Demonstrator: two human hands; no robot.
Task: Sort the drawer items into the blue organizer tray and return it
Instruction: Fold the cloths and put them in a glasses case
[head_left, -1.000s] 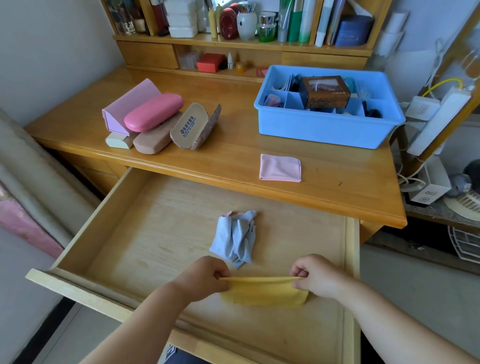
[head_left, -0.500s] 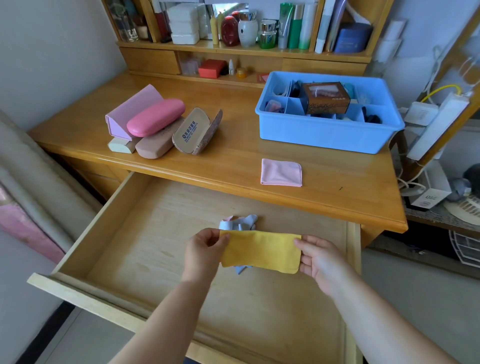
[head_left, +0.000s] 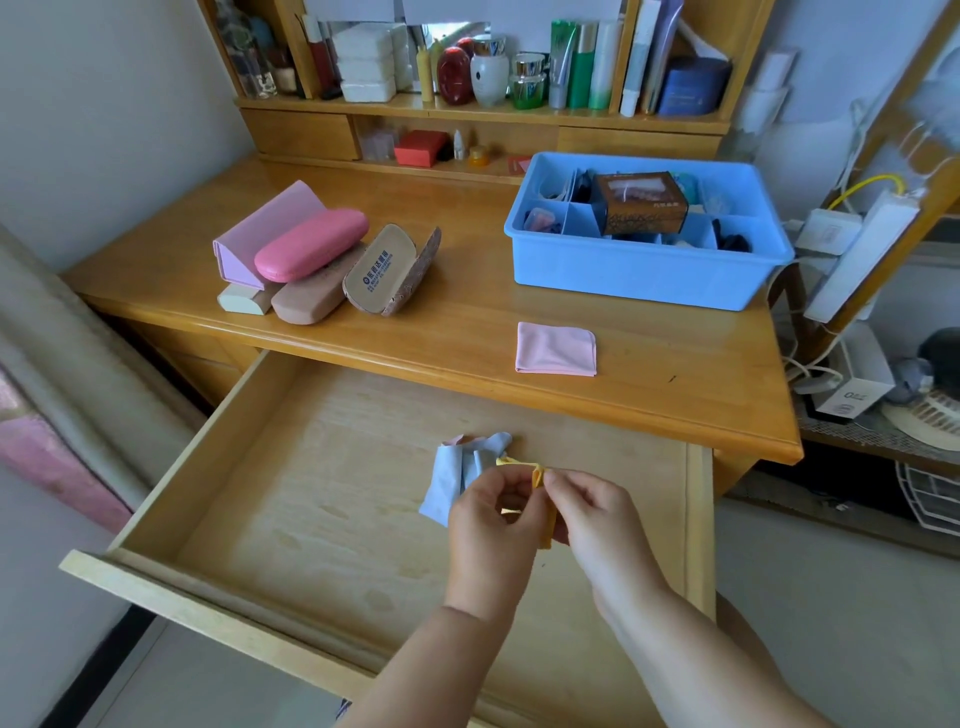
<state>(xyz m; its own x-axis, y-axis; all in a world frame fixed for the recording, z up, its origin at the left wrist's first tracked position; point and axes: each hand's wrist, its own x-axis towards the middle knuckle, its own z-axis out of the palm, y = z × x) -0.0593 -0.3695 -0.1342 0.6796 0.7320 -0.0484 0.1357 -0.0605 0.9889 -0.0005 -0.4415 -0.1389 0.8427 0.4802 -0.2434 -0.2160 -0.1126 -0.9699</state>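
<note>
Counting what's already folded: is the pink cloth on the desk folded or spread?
Folded: the pink cloth lies flat as a neat rectangle with layered edges.

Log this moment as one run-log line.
step: folding yellow cloth | left hand: pinching it | right hand: pinching it | blue cloth: in drawer

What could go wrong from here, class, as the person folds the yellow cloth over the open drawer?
1. Both hands, left and right, pinch the bunched yellow cloth in mid-air; the fold may come out crooked or slip loose.
2. If dropped, it would probably land on the crumpled blue cloth in the drawer.
3. The tray looks crowded already; finding room for cloths may be hard.
</note>
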